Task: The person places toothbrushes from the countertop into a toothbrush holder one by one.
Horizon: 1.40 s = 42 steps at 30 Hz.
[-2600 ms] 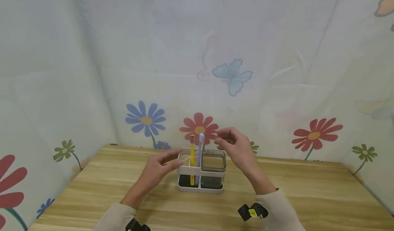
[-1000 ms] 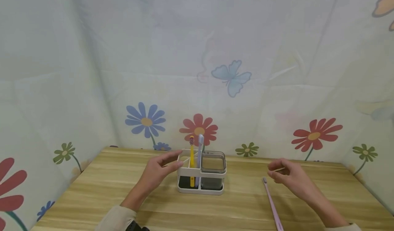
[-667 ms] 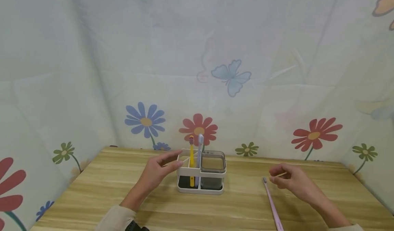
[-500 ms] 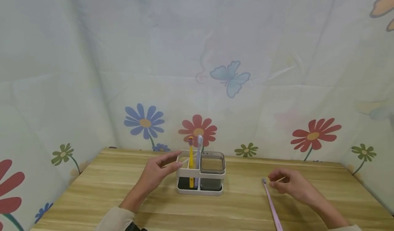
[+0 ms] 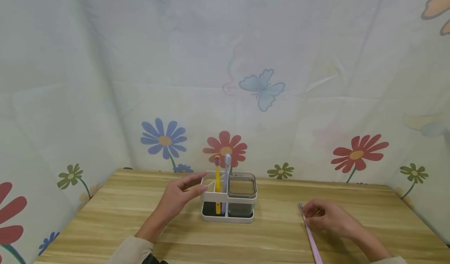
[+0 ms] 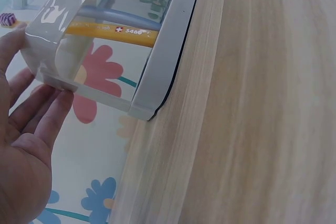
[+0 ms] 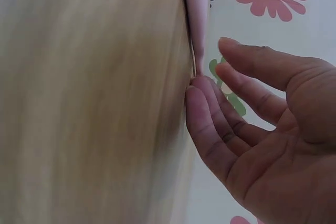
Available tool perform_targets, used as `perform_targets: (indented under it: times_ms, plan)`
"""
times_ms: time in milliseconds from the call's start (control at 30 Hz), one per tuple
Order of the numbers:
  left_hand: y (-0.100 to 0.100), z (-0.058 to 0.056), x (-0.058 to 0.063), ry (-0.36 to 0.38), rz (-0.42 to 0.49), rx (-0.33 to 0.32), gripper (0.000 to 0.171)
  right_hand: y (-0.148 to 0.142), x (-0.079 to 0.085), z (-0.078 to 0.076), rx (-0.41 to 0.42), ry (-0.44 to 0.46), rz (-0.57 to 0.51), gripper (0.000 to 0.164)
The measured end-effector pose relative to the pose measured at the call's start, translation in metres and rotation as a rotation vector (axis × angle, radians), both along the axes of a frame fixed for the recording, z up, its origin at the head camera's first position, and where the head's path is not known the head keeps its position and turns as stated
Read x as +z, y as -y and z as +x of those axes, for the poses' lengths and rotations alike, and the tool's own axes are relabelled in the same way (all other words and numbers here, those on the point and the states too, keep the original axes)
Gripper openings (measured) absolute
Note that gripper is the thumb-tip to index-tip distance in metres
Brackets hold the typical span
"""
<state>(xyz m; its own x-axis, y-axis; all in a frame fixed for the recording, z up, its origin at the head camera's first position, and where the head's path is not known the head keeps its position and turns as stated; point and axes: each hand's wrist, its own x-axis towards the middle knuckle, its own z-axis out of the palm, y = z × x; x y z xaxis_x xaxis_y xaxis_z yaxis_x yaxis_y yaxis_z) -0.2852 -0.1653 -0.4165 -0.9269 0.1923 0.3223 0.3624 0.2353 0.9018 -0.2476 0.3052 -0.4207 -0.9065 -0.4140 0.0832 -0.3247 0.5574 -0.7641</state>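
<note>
A white toothbrush holder (image 5: 215,197) stands on the table, with a yellow toothbrush (image 5: 218,180) and a pale violet one upright in its left half. In its right half sits a clear grey cup (image 5: 241,210). My left hand (image 5: 175,197) holds the holder's upper left end between thumb and fingers; the left wrist view shows the fingertips against the white upper band (image 6: 47,40). To the right, a pink toothbrush (image 5: 312,243) lies flat, bristle end away from me. My right hand (image 5: 330,218) is at its head end, with thumb and fingers apart and fingertips close to the narrow neck.
The wooden table (image 5: 281,236) reaches back to a pale cloth backdrop (image 5: 197,61) printed with flowers and a butterfly. Bare tabletop lies between the holder and the pink toothbrush. A black strap (image 5: 152,259) is around my left wrist.
My right hand has left the holder's right side, moved right, and lowered onto the pink toothbrush's head end. My left hand has stayed at the holder.
</note>
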Motion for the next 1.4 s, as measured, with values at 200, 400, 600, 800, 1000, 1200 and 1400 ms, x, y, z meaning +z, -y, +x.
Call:
perform_targets:
  times_ms: [200, 400, 600, 800, 1000, 1200, 1400]
  plan:
    - [0.0, 0.0, 0.0, -0.007, -0.005, 0.004, 0.047, 0.0, -0.003, 0.0, 0.007, -0.006, 0.026, 0.02]
    - [0.0, 0.001, 0.0, -0.012, -0.003, 0.005, 0.047, 0.003, -0.007, 0.0, 0.006, -0.005, 0.025, 0.022]
    - [0.0, 0.001, 0.002, -0.021, -0.007, 0.0, 0.047, 0.004, -0.005, 0.0, -0.026, 0.02, 0.018, 0.021]
    - [0.0, 0.001, 0.001, -0.019, -0.008, -0.007, 0.047, 0.008, -0.004, 0.003, -0.077, 0.084, -0.006, 0.019]
    - [0.0, 0.003, 0.002, -0.011, -0.011, 0.004, 0.047, 0.014, -0.004, 0.006, -0.106, 0.058, 0.011, 0.02]
    - [0.0, 0.002, -0.001, -0.002, -0.003, 0.004, 0.046, 0.015, -0.006, 0.007, -0.113, 0.042, 0.026, 0.022]
    - [0.0, 0.001, -0.001, -0.022, -0.004, 0.0, 0.046, 0.012, -0.007, 0.006, -0.136, 0.055, -0.012, 0.025]
